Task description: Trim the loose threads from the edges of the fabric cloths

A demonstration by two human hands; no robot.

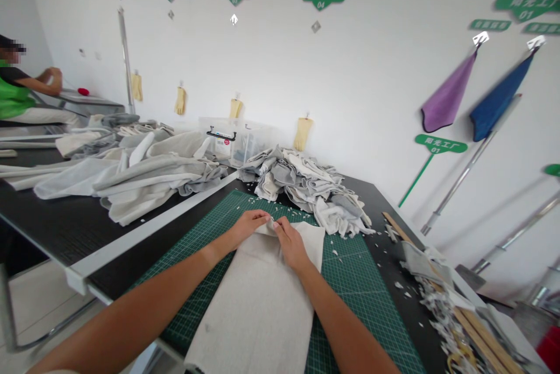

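A long pale grey-white fabric piece (258,304) lies lengthwise over the green cutting mat (363,275), its near end running out at the bottom of the view. At its far edge, my left hand (252,225) pinches the cloth with thumb and forefinger. Right beside it, my right hand (289,240) is closed on the same edge, and the fingertips of both hands almost meet. A small bit of the edge is raised between them; its exact shape is too small to tell. Small white scraps are scattered on the mat beyond the hands.
A heap of crumpled grey cloth (301,175) lies behind the mat. More long fabric pieces (144,175) cover the table at left, near a clear plastic box (236,137). Wooden strips (481,339), scraps and yellow-handled scissors (461,356) lie at right. A person (21,91) sits far left.
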